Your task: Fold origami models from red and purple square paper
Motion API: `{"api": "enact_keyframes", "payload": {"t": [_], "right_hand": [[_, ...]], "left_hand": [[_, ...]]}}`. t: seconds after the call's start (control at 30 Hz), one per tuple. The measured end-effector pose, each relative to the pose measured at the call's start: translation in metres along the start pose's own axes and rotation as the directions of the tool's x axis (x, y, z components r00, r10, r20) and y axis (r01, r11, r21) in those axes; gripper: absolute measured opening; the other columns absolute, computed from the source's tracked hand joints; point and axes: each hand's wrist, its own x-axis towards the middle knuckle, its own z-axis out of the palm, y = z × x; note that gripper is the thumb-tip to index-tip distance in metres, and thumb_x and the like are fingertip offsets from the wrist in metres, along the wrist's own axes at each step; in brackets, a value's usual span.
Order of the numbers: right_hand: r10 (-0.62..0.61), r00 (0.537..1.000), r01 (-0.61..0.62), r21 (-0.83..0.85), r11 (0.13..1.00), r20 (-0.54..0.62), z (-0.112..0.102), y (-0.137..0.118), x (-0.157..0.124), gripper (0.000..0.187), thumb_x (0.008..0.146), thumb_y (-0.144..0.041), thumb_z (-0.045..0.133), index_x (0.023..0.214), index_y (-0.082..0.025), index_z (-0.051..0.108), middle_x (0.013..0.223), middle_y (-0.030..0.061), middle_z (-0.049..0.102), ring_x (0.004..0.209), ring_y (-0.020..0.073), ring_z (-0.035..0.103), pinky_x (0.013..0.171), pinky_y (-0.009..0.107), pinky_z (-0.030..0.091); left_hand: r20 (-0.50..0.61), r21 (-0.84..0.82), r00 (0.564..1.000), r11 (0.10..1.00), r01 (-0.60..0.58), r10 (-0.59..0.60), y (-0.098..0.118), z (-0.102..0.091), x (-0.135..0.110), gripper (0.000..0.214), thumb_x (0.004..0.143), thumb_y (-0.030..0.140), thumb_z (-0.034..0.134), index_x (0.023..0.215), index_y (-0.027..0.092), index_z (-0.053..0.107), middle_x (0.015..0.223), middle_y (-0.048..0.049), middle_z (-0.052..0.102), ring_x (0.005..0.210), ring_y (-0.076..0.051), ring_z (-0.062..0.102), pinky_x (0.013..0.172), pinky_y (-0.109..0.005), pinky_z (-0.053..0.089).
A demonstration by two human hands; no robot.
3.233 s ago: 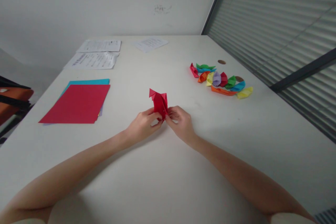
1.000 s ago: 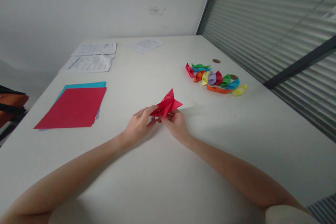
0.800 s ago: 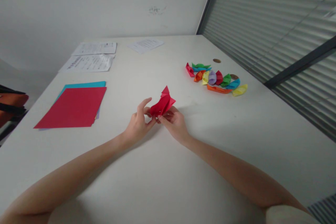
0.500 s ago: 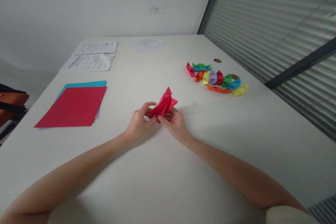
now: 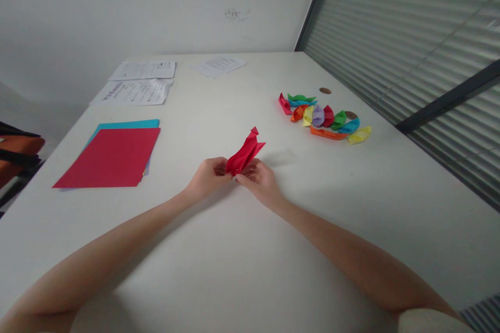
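Note:
A red folded paper [image 5: 245, 154] with pointed tips rises tilted from between my two hands, above the middle of the table. My left hand [image 5: 209, 177] pinches its lower left end between thumb and fingers. On the other side, my right hand [image 5: 260, 180] grips the lower edge, its thumb at the near side and its fingers curled behind the paper. The fingertips of both hands are partly hidden by the folds.
Colored paper sheets [image 5: 109, 158], red on top, lie at the left. Several small folded paper boats [image 5: 328, 134] cluster at the right, near two round holes in the white table [image 5: 250, 250]. Printed sheets [image 5: 136, 92] lie toward the back wall. Window blinds [image 5: 410, 26] border the right side.
The red folded paper has turned slightly and looks narrower, its top tip now further right. My left fingers have drawn down closer to its lower edge.

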Motion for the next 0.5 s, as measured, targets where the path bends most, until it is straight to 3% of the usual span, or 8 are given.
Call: {"api": "enact_keyframes", "payload": {"t": [0.13,0.23,0.37,0.5], "right_hand": [[0.001,0.998,0.0,-0.006,1.0,0.063,-0.0033,0.0008,0.0,0.036,0.074,-0.038,0.075,0.1,-0.02,0.058,0.076,-0.0003,0.066,0.068,0.0118,0.064,0.065,0.026,0.053],[0.002,0.996,0.002,-0.048,0.999,0.088,-0.0069,-0.0004,-0.0006,0.036,0.076,-0.039,0.073,0.103,-0.02,0.059,0.075,-0.0004,0.065,0.067,0.012,0.063,0.064,0.026,0.052],[-0.032,0.998,0.036,-0.099,0.994,0.047,-0.009,-0.0012,-0.0022,0.034,0.078,-0.04,0.072,0.103,-0.02,0.06,0.074,-0.0005,0.064,0.067,0.0116,0.061,0.063,0.025,0.051],[-0.035,0.999,0.038,-0.081,0.996,0.039,-0.0063,-0.0014,-0.0037,0.033,0.079,-0.038,0.071,0.103,-0.019,0.06,0.075,0.0001,0.065,0.068,0.0119,0.062,0.065,0.026,0.053]], "left_hand": [[0.151,-0.15,0.988,0.987,0.059,-0.036,0.004,-0.0013,0.0017,0.02,0.066,0.025,0.071,0.084,0.015,0.069,0.077,-0.0029,0.073,0.071,-0.019,0.068,0.068,-0.03,0.054],[0.182,-0.177,0.983,0.982,0.071,-0.038,0.0073,-0.0004,0.0013,0.019,0.066,0.024,0.072,0.082,0.014,0.069,0.073,-0.0023,0.072,0.067,-0.017,0.068,0.066,-0.029,0.055],[0.123,-0.167,0.992,0.985,0.047,-0.027,0.0064,0.003,-0.0008,0.023,0.068,0.026,0.071,0.087,0.014,0.068,0.073,-0.003,0.072,0.065,-0.017,0.068,0.065,-0.029,0.056],[0.006,-0.054,1.0,0.998,-0.023,0.023,0.0035,0.0058,-0.0031,0.022,0.07,0.023,0.067,0.09,0.015,0.068,0.077,-0.0035,0.073,0.066,-0.017,0.068,0.064,-0.028,0.055]]}}
